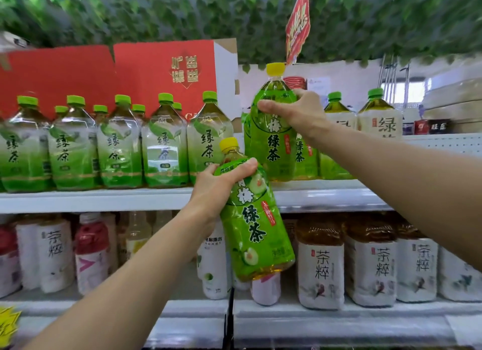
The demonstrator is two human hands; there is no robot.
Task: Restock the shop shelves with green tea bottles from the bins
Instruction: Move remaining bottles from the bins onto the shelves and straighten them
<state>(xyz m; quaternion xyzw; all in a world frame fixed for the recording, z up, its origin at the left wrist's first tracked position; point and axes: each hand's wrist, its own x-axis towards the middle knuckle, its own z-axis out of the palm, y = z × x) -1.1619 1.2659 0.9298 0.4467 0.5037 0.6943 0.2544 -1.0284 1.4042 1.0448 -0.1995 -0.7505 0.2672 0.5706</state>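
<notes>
The left hand (216, 182) gripped the nearest green tea bottle (257, 227) just below its neck, fingers and thumb curled around the shoulder. This bottle hung in front of the upper shelf (104, 199), tilted with its yellow cap leaning left and its base below the shelf's front edge. It had a bright green label with large dark characters and pale fruit pictures, and amber tea showed at the neck and base. Beyond it, the right hand (294, 112) wrapped around the shoulder of a second, matching bottle (272, 140), which stood upright with its base at the upper shelf's board; whether it fully rested there could not be told. On the upper shelf to the left stood a row of green-capped tea bottles (120, 151) with white-to-green labels. Under the upper shelf stood amber tea bottles with white labels (320, 263). Behind the upper shelf's row sat a red carton (167, 73), and leafy greenery (182, 10) hung above.
</notes>
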